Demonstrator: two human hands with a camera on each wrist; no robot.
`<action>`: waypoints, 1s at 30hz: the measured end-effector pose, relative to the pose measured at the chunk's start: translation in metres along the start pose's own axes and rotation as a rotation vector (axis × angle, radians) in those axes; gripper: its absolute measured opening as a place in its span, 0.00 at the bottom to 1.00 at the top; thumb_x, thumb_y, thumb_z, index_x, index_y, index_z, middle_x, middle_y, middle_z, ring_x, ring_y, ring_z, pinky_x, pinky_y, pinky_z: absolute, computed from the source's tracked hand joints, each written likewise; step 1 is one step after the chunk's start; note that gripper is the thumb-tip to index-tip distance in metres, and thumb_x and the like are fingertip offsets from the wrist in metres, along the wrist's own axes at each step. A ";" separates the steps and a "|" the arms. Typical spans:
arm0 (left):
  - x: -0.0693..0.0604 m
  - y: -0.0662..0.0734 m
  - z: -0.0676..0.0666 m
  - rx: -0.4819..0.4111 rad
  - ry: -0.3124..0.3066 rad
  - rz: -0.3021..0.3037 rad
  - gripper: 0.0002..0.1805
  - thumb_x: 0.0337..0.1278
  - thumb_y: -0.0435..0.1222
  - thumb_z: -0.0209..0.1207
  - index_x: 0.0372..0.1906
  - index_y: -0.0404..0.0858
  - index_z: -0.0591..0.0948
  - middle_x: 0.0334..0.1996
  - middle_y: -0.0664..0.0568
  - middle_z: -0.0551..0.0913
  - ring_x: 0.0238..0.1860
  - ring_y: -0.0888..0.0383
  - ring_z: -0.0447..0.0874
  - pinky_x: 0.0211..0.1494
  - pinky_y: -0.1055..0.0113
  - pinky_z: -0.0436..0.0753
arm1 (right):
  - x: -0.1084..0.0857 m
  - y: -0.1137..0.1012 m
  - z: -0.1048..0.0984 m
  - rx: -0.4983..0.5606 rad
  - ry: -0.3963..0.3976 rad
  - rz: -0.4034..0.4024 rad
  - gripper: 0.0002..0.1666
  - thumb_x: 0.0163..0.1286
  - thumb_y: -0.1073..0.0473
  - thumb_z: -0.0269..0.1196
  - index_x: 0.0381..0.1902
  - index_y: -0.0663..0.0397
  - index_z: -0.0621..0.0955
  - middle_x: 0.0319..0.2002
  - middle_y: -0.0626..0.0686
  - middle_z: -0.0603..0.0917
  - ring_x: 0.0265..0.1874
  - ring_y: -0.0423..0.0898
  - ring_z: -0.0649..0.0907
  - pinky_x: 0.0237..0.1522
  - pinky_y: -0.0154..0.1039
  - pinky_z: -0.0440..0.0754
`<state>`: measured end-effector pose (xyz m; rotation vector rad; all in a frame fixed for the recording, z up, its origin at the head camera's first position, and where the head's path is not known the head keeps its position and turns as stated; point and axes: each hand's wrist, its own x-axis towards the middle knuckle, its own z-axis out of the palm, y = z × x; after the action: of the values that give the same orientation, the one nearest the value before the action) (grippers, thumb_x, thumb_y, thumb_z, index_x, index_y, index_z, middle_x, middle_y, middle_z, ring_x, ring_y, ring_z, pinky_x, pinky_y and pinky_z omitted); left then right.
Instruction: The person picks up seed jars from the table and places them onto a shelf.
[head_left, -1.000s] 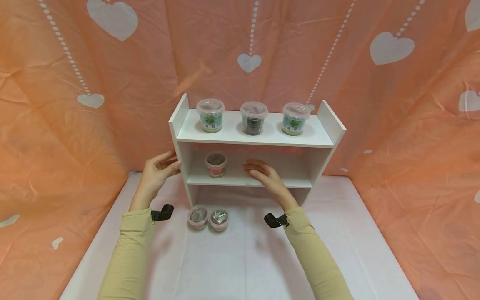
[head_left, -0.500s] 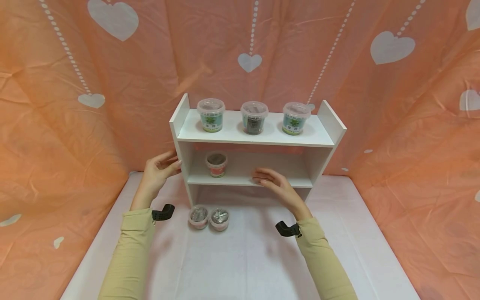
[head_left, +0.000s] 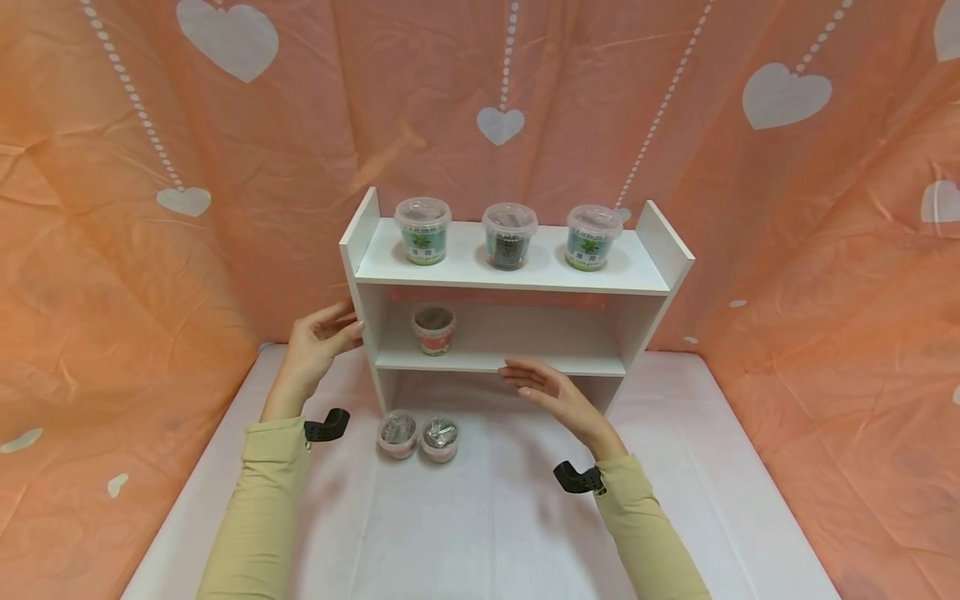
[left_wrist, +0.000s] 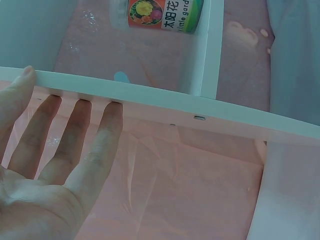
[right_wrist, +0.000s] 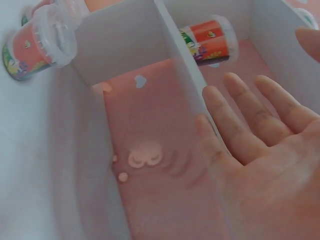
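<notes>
In the head view a white two-tier shelf unit (head_left: 517, 329) stands on the table. My left hand (head_left: 313, 354) is at its left side panel; in the left wrist view the straight fingertips touch the panel's outer face, with the thumb at its front edge. My right hand (head_left: 551, 396) holds nothing, its fingers extended in front of the middle board's edge. On the middle board, toward the left, sits a small lidded plastic tub (head_left: 434, 330) with a red label. Two more such tubs, one tub (head_left: 397, 435) beside another tub (head_left: 439, 439), stand on the table before the shelf.
Along the top board stand three clear-lidded tubs: a green-labelled left tub (head_left: 423, 233), a dark-sided middle tub (head_left: 507, 237) and a green-labelled right tub (head_left: 591, 239). An orange cloth with white hearts (head_left: 498, 125) hangs behind and at both sides. White cloth covers the table (head_left: 465, 533).
My right hand has drawn back out of the middle compartment, toward me and slightly right, its fingers straightening. My left hand stays at the side panel. The tubs have not moved.
</notes>
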<state>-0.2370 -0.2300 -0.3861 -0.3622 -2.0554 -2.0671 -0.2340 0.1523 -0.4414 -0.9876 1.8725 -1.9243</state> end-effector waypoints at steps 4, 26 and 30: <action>0.000 0.000 0.000 -0.005 0.001 -0.003 0.28 0.59 0.26 0.61 0.65 0.27 0.69 0.54 0.49 0.79 0.48 0.60 0.82 0.46 0.64 0.83 | -0.003 0.008 0.003 0.014 -0.016 0.000 0.28 0.74 0.66 0.53 0.68 0.70 0.63 0.64 0.68 0.68 0.64 0.67 0.64 0.65 0.47 0.67; -0.001 0.001 -0.001 0.017 -0.005 0.006 0.29 0.60 0.27 0.60 0.66 0.27 0.68 0.54 0.49 0.79 0.48 0.60 0.81 0.46 0.64 0.83 | 0.002 0.069 0.024 0.038 -0.035 0.123 0.31 0.70 0.66 0.59 0.68 0.67 0.63 0.65 0.73 0.63 0.64 0.69 0.63 0.61 0.40 0.73; -0.001 0.001 0.001 0.016 -0.003 -0.002 0.29 0.60 0.27 0.61 0.65 0.27 0.68 0.56 0.43 0.78 0.48 0.60 0.82 0.47 0.62 0.83 | 0.003 0.083 0.028 0.038 -0.032 0.137 0.30 0.70 0.71 0.55 0.67 0.74 0.61 0.64 0.75 0.63 0.63 0.71 0.63 0.60 0.40 0.72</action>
<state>-0.2360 -0.2295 -0.3855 -0.3602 -2.0731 -2.0519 -0.2400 0.1189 -0.5224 -0.8502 1.8291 -1.8473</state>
